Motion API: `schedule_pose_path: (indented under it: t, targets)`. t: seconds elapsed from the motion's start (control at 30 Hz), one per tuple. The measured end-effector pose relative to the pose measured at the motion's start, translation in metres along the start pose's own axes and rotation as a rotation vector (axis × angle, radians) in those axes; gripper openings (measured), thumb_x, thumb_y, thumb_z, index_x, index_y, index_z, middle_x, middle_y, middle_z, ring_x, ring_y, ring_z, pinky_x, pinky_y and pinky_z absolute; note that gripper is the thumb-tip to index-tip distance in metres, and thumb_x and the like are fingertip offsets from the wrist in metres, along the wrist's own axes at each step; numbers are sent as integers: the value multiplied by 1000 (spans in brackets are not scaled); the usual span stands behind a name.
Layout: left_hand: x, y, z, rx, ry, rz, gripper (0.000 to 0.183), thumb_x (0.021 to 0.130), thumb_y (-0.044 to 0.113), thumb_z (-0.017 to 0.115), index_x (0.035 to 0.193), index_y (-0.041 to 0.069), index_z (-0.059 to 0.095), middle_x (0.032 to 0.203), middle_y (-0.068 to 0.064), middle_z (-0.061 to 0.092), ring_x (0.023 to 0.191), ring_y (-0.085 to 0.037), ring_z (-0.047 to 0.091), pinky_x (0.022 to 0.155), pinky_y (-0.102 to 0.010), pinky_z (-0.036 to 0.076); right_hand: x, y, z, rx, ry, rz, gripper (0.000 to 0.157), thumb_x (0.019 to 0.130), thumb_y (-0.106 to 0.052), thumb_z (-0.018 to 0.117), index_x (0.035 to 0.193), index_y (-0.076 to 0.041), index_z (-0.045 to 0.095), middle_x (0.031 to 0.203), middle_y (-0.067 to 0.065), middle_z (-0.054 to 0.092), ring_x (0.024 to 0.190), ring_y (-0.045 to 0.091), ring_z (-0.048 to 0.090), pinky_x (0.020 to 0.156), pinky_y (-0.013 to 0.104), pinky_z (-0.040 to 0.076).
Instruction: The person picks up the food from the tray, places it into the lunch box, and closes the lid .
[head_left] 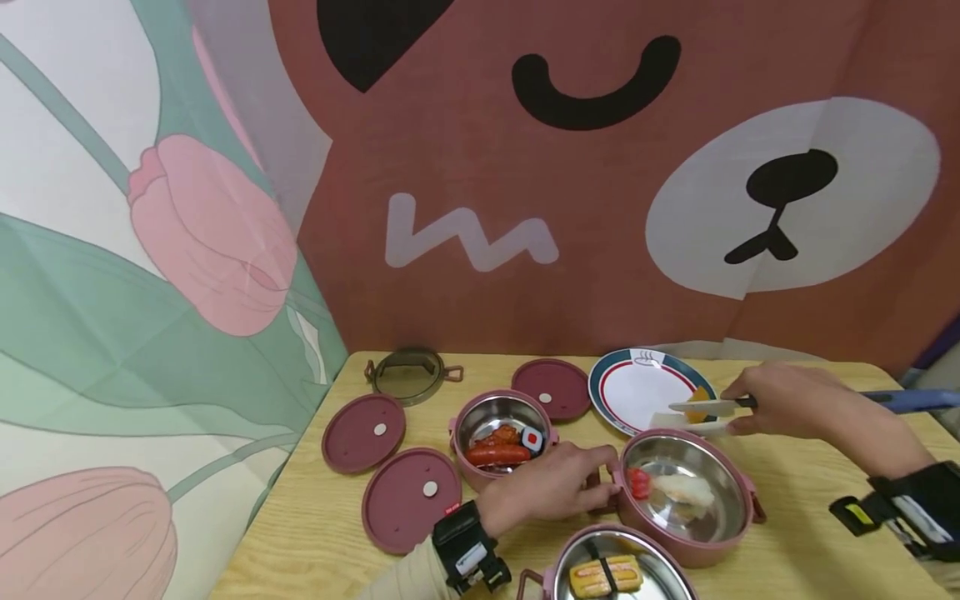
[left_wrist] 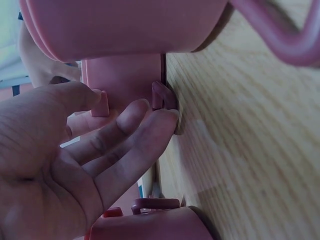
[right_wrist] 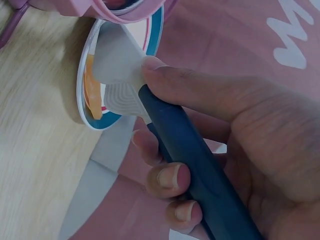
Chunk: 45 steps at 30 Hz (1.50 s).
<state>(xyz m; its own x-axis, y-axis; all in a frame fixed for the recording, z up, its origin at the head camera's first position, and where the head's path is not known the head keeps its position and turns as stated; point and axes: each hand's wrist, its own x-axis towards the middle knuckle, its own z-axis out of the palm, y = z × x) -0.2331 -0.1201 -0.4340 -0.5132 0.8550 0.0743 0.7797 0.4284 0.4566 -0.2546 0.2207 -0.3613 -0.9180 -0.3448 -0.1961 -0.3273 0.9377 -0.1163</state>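
Observation:
My right hand (head_left: 787, 404) grips a pair of tongs (right_wrist: 185, 145) with dark blue handles and pale, flat tips. The tips hang apart over the near right side of a blue-rimmed plate (head_left: 633, 396), next to an orange piece (right_wrist: 92, 90) on it. My left hand (head_left: 547, 487) pinches a side tab of the right pink pot (head_left: 686, 546) between thumb and index finger; its other fingers stretch out near the folded handle (left_wrist: 165, 95). Inside that pot lie a white piece (head_left: 684, 490) and a red piece (head_left: 638, 483).
Another pink pot (head_left: 467, 475) holds a sausage, reddish food and a sushi roll. In the near pot (head_left: 551, 583) is toy egg sushi (head_left: 606, 577) with a black band. Maroon lids (head_left: 408, 508) and a glass lid (head_left: 405, 383) lie left and behind. A printed cloth hangs behind the table.

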Motion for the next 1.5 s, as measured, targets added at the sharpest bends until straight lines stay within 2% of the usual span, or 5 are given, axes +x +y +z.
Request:
schedule_pose_path:
  t: [0.23, 0.77, 0.97, 1.3, 1.5]
  targets:
    - [4, 1, 5, -19, -19, -11, 14, 105, 30, 56, 118, 25, 58, 77, 12, 56, 57, 7, 44, 52, -11, 38, 9, 2, -4, -9, -36, -2, 44, 79, -47, 83, 106, -13, 82, 104, 9, 75, 80, 17, 60, 63, 40, 50]
    - [3, 1, 3, 4, -7, -10, 13, 106, 31, 53, 117, 25, 57, 73, 11, 55, 55, 6, 45, 51, -12, 39, 16, -2, -4, -19, -28, -69, 17, 87, -37, 78, 96, -22, 81, 88, -7, 67, 73, 13, 51, 60, 35, 42]
    - [1, -1, 2, 8, 3, -4, 12, 107, 30, 53, 117, 25, 57, 78, 13, 57, 59, 6, 46, 57, -10, 41, 15, -5, 1, -58, 36, -73, 30, 86, -38, 78, 104, -15, 82, 94, -1, 73, 77, 13, 59, 62, 39, 50]
    - [-2, -1, 4, 4, -11, -20, 12, 107, 30, 53, 117, 25, 57, 76, 13, 56, 59, 6, 47, 57, -10, 41, 13, -2, 15, 14, 50, -73, 38, 87, -34, 78, 117, -10, 80, 86, -8, 69, 66, 9, 49, 53, 29, 38]
    - [-2, -2, 5, 5, -16, -21, 14, 107, 30, 52, 120, 25, 55, 75, 11, 55, 58, 5, 47, 57, -11, 40, 13, -1, 14, 21, 61, -82, 36, 88, -33, 78, 116, -11, 81, 93, -5, 74, 66, 8, 49, 52, 29, 37]
